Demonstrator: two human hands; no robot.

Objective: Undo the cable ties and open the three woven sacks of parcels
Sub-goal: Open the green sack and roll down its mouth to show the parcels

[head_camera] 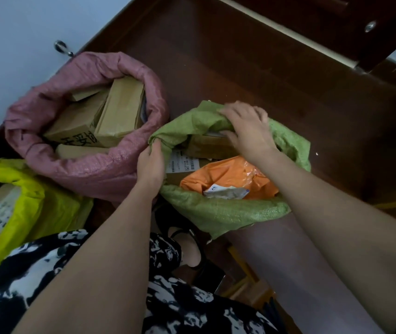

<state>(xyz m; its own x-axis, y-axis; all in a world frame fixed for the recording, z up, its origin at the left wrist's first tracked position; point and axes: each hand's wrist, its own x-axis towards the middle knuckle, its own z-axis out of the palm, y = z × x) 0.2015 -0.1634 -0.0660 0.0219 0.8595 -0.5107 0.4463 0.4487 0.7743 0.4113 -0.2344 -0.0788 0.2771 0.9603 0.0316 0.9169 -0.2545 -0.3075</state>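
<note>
Both hands on green sack point(221, 213): left hand point(150, 165) pinching rim, right hand point(247, 131) gripping far rim, mouth open.

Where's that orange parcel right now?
The orange parcel lies on top inside the open green sack, right of centre in the head view, between the two hands and right of the pink sack.

A single wide-angle camera sits on the person's head and looks steeply down and forward. It is close: both forearms run up from the near edge and fill the lower half. The dark wooden floor point(252, 68) takes up the far part, a pale wall point(11, 56) the far left corner. Straight lines bend toward the edges.
</note>
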